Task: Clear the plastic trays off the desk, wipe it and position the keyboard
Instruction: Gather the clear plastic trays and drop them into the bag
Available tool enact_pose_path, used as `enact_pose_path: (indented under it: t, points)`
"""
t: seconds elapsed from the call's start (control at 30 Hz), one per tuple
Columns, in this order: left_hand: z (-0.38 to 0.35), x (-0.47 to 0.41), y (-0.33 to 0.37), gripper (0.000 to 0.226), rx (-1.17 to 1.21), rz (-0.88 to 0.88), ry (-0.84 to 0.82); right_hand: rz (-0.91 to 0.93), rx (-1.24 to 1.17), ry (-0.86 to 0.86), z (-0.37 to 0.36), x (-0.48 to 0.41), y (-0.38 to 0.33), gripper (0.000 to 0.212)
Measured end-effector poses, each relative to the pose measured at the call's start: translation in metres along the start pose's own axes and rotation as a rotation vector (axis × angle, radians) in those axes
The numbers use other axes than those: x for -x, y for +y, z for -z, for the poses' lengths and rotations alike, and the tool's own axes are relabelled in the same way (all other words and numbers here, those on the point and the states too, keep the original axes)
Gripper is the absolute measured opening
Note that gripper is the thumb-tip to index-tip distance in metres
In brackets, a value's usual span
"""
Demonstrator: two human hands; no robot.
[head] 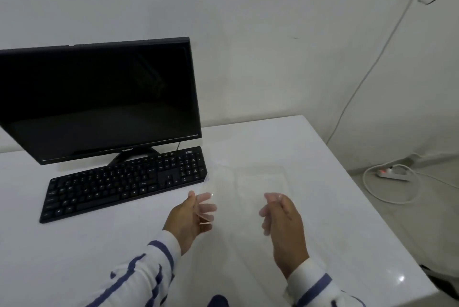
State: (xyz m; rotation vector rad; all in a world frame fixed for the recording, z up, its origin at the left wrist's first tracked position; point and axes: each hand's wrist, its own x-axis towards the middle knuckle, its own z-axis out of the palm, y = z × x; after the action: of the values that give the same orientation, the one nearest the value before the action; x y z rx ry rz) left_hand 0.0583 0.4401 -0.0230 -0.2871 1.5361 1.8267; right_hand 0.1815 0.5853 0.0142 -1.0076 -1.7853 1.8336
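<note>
2 hands on 1 clear plastic tray (260, 182), right of 1 keyboard (124, 182).

Left hand (191, 217) grips the tray's left edge, thumb on top, fingers curled under and seen blurred thru the plastic; right hand (283, 222) grips the right edge the same way. Tray is see-thru, only 1 outline shows; can't tell if more are stacked in it, or if it's lifted vs. resting on the white desk (99, 244). Its far left corner is just beside the keyboard's right end. Black keyboard lies at an angle in front of 1 black monitor (99, 98), screen dark, w/ its far edge by the stand. 2 striped sleeves (149, 269), white w/ blue. On the floor at right: 1 power strip (392, 175), red light on, white cable looped by it.
</note>
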Motion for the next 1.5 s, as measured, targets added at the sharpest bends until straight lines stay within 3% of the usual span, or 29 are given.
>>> enact_pose_path:
  t: [0.17,0.27,0.47,0.6,0.67,0.9,1.0,1.07,1.17,1.23,1.3,1.37,1.43,1.5]
  points:
    - [-0.052,-0.011,-0.038,0.02,-0.468,-0.052,0.057,0.103,-0.052,0.147,0.037,-0.002,-0.002,0.017]
    - [-0.07,-0.007,-0.05,0.03,-0.743,-0.13,0.017,0.147,0.0,0.194,0.051,-0.002,0.001,0.02]
    - [-0.081,-0.006,-0.062,0.037,-0.992,-0.245,-0.056,0.26,0.014,0.264,0.064,-0.003,-0.002,0.023]
    - [-0.072,-0.003,-0.059,0.027,-1.123,-0.236,-0.026,0.292,0.023,0.167,0.056,0.001,-0.006,0.022]
    - [-0.061,-0.003,-0.056,0.023,-1.087,-0.22,0.039,0.317,0.035,0.11,0.049,0.003,-0.007,0.019]
    - [0.02,0.014,-0.038,0.012,-0.615,-0.124,0.3,0.422,0.256,-0.05,0.017,0.005,0.001,0.019]
    - [0.054,0.023,-0.033,0.015,-0.569,-0.031,0.374,0.451,0.366,-0.139,0.002,0.009,0.003,0.019]
    - [0.062,0.03,-0.033,0.02,-0.62,0.043,0.329,0.434,0.355,-0.161,-0.001,0.009,0.004,0.02]
    - [0.076,0.04,-0.033,0.024,-0.613,-0.05,0.408,0.424,0.285,-0.231,-0.016,0.013,0.008,0.021]
    - [0.078,0.044,-0.027,0.021,-0.424,-0.14,0.514,0.447,0.244,-0.274,-0.02,0.013,0.01,0.026]
    - [0.075,0.047,-0.014,0.03,-0.078,-0.085,0.468,0.453,0.247,-0.327,-0.022,0.014,0.013,0.028]
    - [0.072,0.051,-0.003,0.034,0.115,-0.03,0.35,0.471,0.289,-0.374,-0.018,0.011,0.017,0.04]
    - [0.072,0.052,0.001,0.019,0.071,-0.046,0.302,0.453,0.339,-0.424,-0.011,0.008,0.022,0.049]
    - [0.073,0.052,-0.001,0.018,-0.122,-0.091,0.333,0.37,0.397,-0.46,-0.004,0.006,0.024,0.046]
